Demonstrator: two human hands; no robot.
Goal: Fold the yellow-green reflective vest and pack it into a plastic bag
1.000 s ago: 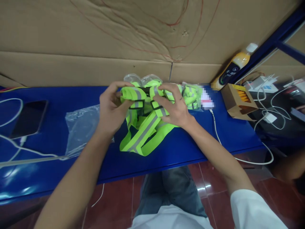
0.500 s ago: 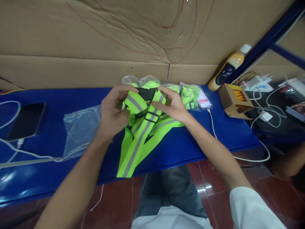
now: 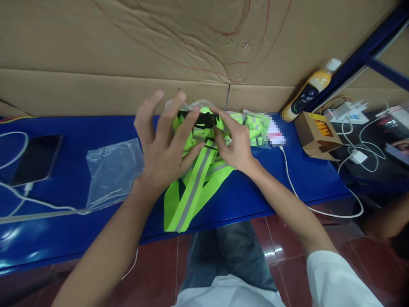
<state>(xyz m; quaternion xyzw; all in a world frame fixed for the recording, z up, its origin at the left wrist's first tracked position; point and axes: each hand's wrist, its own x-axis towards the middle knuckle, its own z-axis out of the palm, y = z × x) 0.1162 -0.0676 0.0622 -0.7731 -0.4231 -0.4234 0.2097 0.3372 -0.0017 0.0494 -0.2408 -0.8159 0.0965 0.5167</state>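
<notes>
A fluorescent green reflective strap point(image 3: 194, 189) with a grey stripe lies bunched on the blue table, one loop hanging toward the front edge. My right hand point(image 3: 237, 143) pinches it near the black buckle point(image 3: 204, 120), thumb in front and fingers behind. With fingers spread, my left hand point(image 3: 164, 147) hovers at the buckle's left side; whether a fingertip touches it I cannot tell. Behind both hands sit more green straps in clear bags, one bag point(image 3: 255, 125) showing to the right. The fingers partly cover the bunched strap.
An unfilled clear plastic bag point(image 3: 113, 172) lies left of my left hand, beyond it a phone point(image 3: 37, 160) on a white cable. At right stand a juice bottle point(image 3: 308, 94) and an open cardboard box point(image 3: 316, 136). Another person's arm point(image 3: 383, 217) shows at the right edge.
My left hand has let go of the strap and spread its fingers. The buckle has turned into fuller view and lifted slightly, while my right hand keeps its grip.
</notes>
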